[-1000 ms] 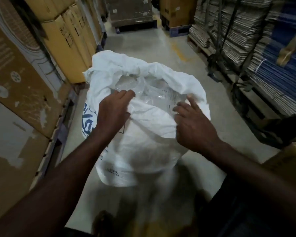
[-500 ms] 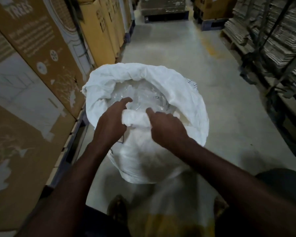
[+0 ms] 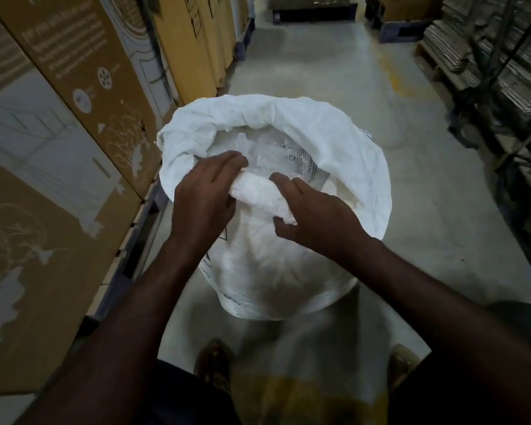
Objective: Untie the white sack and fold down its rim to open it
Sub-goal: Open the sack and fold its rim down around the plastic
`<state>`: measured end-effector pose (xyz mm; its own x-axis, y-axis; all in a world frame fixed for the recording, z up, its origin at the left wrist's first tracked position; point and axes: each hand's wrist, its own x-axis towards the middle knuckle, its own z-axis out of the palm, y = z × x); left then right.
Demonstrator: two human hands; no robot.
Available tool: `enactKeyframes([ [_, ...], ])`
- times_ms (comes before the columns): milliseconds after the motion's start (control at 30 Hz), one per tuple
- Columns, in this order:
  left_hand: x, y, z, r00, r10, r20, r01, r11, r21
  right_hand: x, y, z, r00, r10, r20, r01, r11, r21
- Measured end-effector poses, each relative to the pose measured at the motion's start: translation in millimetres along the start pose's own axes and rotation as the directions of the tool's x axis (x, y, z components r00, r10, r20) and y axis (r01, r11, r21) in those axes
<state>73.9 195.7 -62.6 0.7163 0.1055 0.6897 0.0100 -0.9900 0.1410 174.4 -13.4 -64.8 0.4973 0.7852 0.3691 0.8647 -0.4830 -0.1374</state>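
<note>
The white sack [image 3: 334, 142] stands upright on the concrete floor in front of me, its mouth wide open and its rim rolled outward all around. Clear plastic packets [image 3: 288, 157] show inside. My left hand [image 3: 204, 199] grips the near part of the rolled rim from the left, fingers curled over it into the sack. My right hand [image 3: 314, 214] holds the same rolled fold from the right, thumb under it and fingers on top. The bunched fold of rim [image 3: 258, 193] sits between the two hands.
Tall brown cardboard boxes [image 3: 83, 96] on pallets line the left side close to the sack. Stacks of flat cardboard [image 3: 488, 56] on pallets stand at the right. The concrete aisle [image 3: 334, 62] runs ahead. My feet [image 3: 215, 360] show below the sack.
The sack's mouth has widened and the rim has rolled further down. My right hand moved left along the near rim toward my left hand; both now grip the same fold.
</note>
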Motion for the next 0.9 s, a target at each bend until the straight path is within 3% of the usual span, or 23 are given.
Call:
enactKeyframes([
  [67, -0.6, 3.1, -6.6, 0.998, 0.019, -0.058, -0.018, 1.0, 0.002, 7.3, -1.3, 1.2, 0.996, 0.003, -0.09, -0.012, 0.995, -0.096],
  [133, -2.3, 5.3, -3.2, 1.0, -0.017, -0.022, 0.018, 1.0, 0.026, 12.7, 2.2, 2.3, 0.985, -0.061, -0.16, 0.026, 0.977, -0.21],
  [267, -7.8, 16.4, 19.1, 0.97, -0.086, 0.226, 0.075, 0.995, 0.06, 13.0, 11.6, 15.8, 0.989, -0.008, -0.148, -0.021, 0.982, -0.19],
  [333, -16.6, 21.8, 25.9, 0.901, -0.104, 0.421, 0.082, 0.994, 0.069, 9.3, 16.6, 24.4, 0.99, -0.023, -0.141, -0.001, 0.986, -0.169],
  [433, -18.0, 20.9, 16.9, 0.741, -0.196, 0.642, 0.251, 0.968, 0.005, 4.6, 20.5, 26.8, 0.988, -0.093, -0.122, 0.07, 0.982, -0.178],
  [500, -12.1, 8.8, 5.5, 0.65, -0.183, 0.738, 0.347, 0.935, -0.073, 3.7, 18.3, 27.0, 0.983, -0.138, -0.124, 0.118, 0.98, -0.158],
  [567, -10.2, -5.5, -6.1, 0.628, -0.114, 0.77, 0.31, 0.944, -0.112, 0.8, 11.4, 28.6, 0.971, -0.215, -0.105, 0.204, 0.973, -0.11],
  [633, -11.6, -15.3, -10.1, 0.65, -0.089, 0.754, 0.269, 0.956, -0.119, -7.3, 4.3, 28.0, 0.975, -0.22, 0.035, 0.221, 0.975, -0.018],
  [700, -13.9, -15.0, -8.4, 0.682, -0.165, 0.713, 0.244, 0.97, -0.009, -18.4, 0.6, 26.6, 0.964, -0.163, 0.21, 0.157, 0.987, 0.043],
  [767, -16.6, -12.0, -2.5, 0.794, -0.199, 0.575, 0.177, 0.98, 0.096, -25.8, 4.4, 27.0, 0.933, -0.109, 0.344, 0.105, 0.994, 0.032],
  [833, -20.2, -7.0, 1.1, 0.867, -0.176, 0.466, 0.127, 0.983, 0.134, -25.9, 10.3, 28.4, 0.928, -0.084, 0.363, 0.102, 0.994, -0.029],
  [900, -22.0, -1.3, 3.8, 0.895, -0.161, 0.416, 0.1, 0.981, 0.165, -22.2, 14.2, 31.4, 0.961, -0.064, 0.268, 0.091, 0.992, -0.088],
])
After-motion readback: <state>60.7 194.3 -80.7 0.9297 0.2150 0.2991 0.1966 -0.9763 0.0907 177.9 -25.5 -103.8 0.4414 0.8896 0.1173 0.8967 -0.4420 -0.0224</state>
